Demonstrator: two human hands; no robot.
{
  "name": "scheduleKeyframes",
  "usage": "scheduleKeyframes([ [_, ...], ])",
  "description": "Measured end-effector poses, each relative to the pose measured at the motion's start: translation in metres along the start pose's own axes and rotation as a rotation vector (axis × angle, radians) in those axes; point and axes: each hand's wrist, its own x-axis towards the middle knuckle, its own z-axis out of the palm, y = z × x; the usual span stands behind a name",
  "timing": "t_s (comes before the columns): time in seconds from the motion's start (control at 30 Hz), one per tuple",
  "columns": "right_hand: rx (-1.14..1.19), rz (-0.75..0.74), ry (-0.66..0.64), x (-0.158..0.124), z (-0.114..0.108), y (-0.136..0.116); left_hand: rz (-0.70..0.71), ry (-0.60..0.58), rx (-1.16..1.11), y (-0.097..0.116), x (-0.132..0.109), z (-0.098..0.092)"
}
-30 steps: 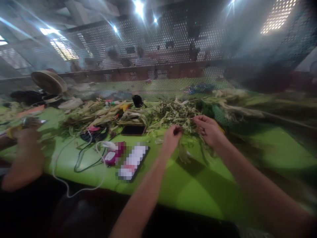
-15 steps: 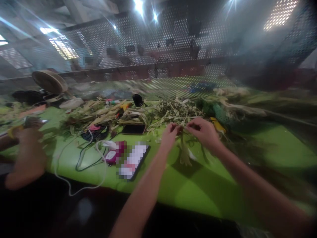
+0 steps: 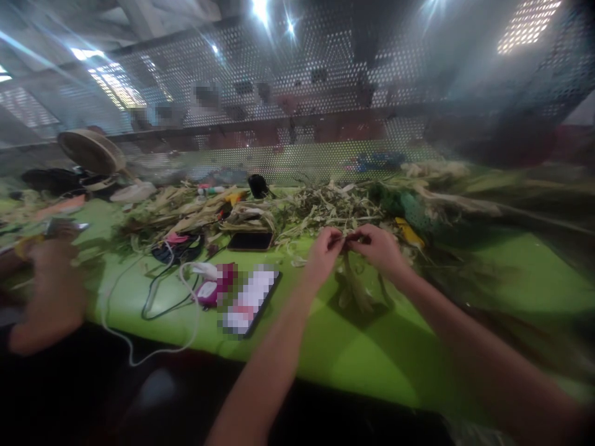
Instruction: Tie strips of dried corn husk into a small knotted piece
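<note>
Between my two hands hangs a small bunch of pale dried husk strips [image 3: 356, 288], its loose ends fanned out downward over the green tabletop. My left hand [image 3: 326, 246] pinches the top of this bunch from the left. From the right, my right hand [image 3: 375, 248] pinches it at the same spot, and the fingertips of both hands nearly touch. The fingers hide the gripped part. Just beyond lies a tangled heap of dried plant strips [image 3: 337, 204].
A lit phone [image 3: 253, 300] and a magenta device [image 3: 218, 286] with a white cable lie left of my forearm. Farther back are a dark phone [image 3: 251, 241], a yellow-handled tool [image 3: 409, 232] and a fan [image 3: 90, 152]. Another person's arm [image 3: 56, 279] rests at the left.
My hands have drawn slightly closer together. The hanging husk ends have swung and spread a little to the right.
</note>
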Motion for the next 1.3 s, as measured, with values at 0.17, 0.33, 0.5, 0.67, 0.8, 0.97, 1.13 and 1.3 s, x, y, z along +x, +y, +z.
scheduleKeyframes([
  [0.17,-0.148,-0.042,-0.028,0.0,-0.002,-0.002,0.02,-0.029,-0.007,-0.002,0.0,0.0],
  [0.33,-0.289,-0.173,-0.083,0.0,-0.001,-0.002,-0.079,-0.026,-0.091,-0.002,0.0,0.0],
  [0.5,-0.098,-0.085,-0.072,0.002,0.003,0.003,-0.183,0.039,-0.16,0.001,0.001,0.001],
  [0.67,0.241,0.21,-0.158,0.005,0.005,0.005,-0.086,0.036,-0.011,0.003,0.0,0.002],
  [0.8,0.355,0.273,-0.18,0.006,0.003,0.003,-0.011,0.046,0.075,0.006,-0.002,0.004],
  [0.97,0.294,0.237,-0.183,0.007,0.0,0.003,-0.04,0.071,0.062,0.003,-0.004,0.007],
  [1.13,0.184,0.179,-0.183,0.007,0.0,0.008,-0.014,0.054,0.076,-0.001,-0.004,0.008],
  [1.3,-0.112,0.038,-0.118,0.005,-0.001,0.007,0.014,0.084,0.194,-0.001,-0.005,0.007],
])
